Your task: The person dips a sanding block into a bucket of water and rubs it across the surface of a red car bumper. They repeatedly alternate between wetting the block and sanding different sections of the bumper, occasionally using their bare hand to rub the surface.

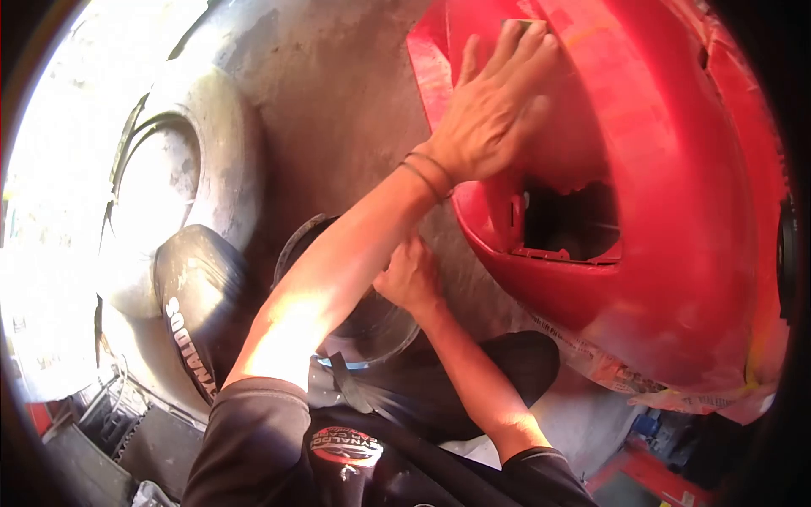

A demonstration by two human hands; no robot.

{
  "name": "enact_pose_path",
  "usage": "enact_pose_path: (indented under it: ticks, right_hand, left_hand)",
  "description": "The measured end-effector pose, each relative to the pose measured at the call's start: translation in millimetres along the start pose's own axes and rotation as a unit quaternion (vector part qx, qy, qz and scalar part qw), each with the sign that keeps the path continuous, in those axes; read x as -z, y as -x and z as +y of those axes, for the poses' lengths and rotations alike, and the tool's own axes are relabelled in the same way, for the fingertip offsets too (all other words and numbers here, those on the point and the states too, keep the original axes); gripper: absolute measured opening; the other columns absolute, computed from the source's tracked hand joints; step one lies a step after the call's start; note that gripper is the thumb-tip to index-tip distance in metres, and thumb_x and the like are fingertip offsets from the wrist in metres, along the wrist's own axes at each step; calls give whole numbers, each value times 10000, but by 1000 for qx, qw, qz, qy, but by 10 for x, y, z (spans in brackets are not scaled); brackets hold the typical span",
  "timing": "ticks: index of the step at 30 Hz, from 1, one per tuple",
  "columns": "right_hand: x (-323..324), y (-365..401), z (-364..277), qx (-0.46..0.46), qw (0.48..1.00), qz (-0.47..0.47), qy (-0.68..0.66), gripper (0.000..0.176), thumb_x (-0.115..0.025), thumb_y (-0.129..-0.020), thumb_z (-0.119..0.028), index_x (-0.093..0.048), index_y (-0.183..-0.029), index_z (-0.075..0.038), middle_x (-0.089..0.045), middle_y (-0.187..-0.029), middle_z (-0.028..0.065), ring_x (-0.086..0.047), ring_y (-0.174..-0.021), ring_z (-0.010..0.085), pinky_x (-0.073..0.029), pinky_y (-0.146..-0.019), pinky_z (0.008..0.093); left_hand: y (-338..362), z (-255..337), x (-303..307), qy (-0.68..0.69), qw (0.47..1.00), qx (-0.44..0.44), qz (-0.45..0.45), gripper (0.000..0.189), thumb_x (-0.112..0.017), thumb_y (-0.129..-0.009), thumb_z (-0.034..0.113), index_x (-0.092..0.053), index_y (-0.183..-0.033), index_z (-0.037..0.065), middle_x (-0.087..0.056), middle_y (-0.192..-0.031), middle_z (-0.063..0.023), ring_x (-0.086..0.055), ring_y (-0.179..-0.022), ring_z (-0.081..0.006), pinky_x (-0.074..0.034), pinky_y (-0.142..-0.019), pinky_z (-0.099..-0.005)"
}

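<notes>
My left hand reaches over a glossy red car bumper, palm down with the fingers stretched forward. Beneath its fingertips shows the edge of a small flat pad, tan or greenish, pressed on the red surface; most of it is hidden. Two thin dark bands circle the left wrist. Lower down, my right hand is closed, at the far right side of a black round tub between my legs. What its fingers hold, if anything, is hidden. My left forearm covers part of the tub.
A rectangular opening cuts through the bumper near my left wrist. Printed masking paper runs along its lower edge. A large tyre lies at left on the concrete floor. Dark crates and red items sit in the lower corners.
</notes>
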State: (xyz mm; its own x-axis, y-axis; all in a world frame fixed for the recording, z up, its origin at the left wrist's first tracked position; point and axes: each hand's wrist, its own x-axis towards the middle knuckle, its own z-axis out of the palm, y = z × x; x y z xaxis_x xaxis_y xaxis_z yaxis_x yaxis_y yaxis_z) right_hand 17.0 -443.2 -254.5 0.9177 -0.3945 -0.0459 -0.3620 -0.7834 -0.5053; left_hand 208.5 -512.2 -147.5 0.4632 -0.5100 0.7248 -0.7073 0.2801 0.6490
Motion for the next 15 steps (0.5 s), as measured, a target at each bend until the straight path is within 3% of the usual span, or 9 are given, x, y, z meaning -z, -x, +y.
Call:
enact_pose_path:
  ticks: [4, 6, 7, 8, 10, 11, 13, 14, 15]
  right_hand:
    - [-38, 1, 102, -44, 994, -88, 50, 684, -839, -834, -309, -595, -1380, 23, -663, -1295, 282, -702, -1142, 480, -589, -974, 554]
    - [141, -28, -3, 79, 990, 72, -92, 752, -879, -833, -345, -605, -1458, -30, -674, -1341, 319, -713, -1147, 504, -582, -942, 580]
    - [122, 26, 56, 51, 997, 16, -59, 735, -858, -856, -346, -591, -1463, -28, -658, -1369, 318, -703, -1157, 512, -582, -943, 581]
    - [95, -30, 70, 47, 997, 15, -58, 735, -858, -856, -346, -591, -1463, -28, -658, -1369, 318, -703, -1157, 512, -582, -943, 581]
    - [7, -48, 62, -16, 999, -24, -26, 738, -844, -808, -238, -539, -1433, 11, -633, -1340, 298, -684, -1165, 503, -585, -976, 557]
    - [-14, 44, 80, -21, 999, -32, -25, 738, -844, -808, -238, -539, -1433, 11, -633, -1340, 298, -684, -1165, 503, -585, -976, 557]
    - [-91, 25, 152, -16, 999, -22, -28, 750, -854, -817, -252, -534, -1436, 25, -639, -1344, 287, -675, -1186, 502, -565, -1024, 552]
    - [-109, 0, 153, -14, 999, -16, -30, 756, -860, -821, -260, -532, -1437, 32, -642, -1346, 281, -671, -1196, 502, -555, -1048, 550]
    - [-60, -23, 132, -8, 999, -19, -30, 756, -860, -821, -260, -532, -1437, 32, -642, -1346, 281, -671, -1196, 502, -555, -1048, 550]
  left_hand:
    - [145, 114, -155, 17, 999, 32, 15, 732, -398, -1168, 428, -175, -1791, 116, -127, -1865, -171, -65, -1726, -395, -23, -1336, -646]
    - [239, 122, -324, 55, 990, 119, 61, 730, -396, -1167, 427, -177, -1792, 121, -129, -1867, -160, -62, -1729, -382, -4, -1334, -650]
    - [135, 66, -343, 53, 985, 125, 102, 716, -406, -1175, 401, -189, -1784, 92, -157, -1859, -176, -83, -1725, -378, -50, -1362, -569]
    - [-78, -217, -304, 56, 985, 127, 100, 716, -406, -1175, 401, -189, -1784, 92, -157, -1859, -176, -83, -1725, -378, -50, -1362, -569]
    - [-418, -848, -225, 120, 984, 42, 128, 696, -392, -1196, 384, -197, -1767, 36, -184, -1843, -211, -103, -1718, -383, -105, -1377, -456]
    - [-406, -762, -202, 122, 983, 52, 129, 696, -392, -1196, 384, -197, -1767, 36, -184, -1843, -211, -103, -1718, -383, -105, -1377, -456]
    - [-534, -566, -91, 188, 952, 189, 151, 704, -354, -1186, 353, -158, -1762, -1, -92, -1852, -234, -60, -1716, -428, -67, -1360, -583]
    - [-304, -546, -266, 197, 955, 162, 154, 715, -346, -1193, 398, -154, -1770, 21, -86, -1859, -214, -40, -1722, -407, -45, -1354, -612]
    - [-89, -247, -260, 192, 950, 204, 136, 713, -349, -1191, 389, -143, -1779, 43, -75, -1865, -197, -16, -1725, -395, -15, -1344, -640]
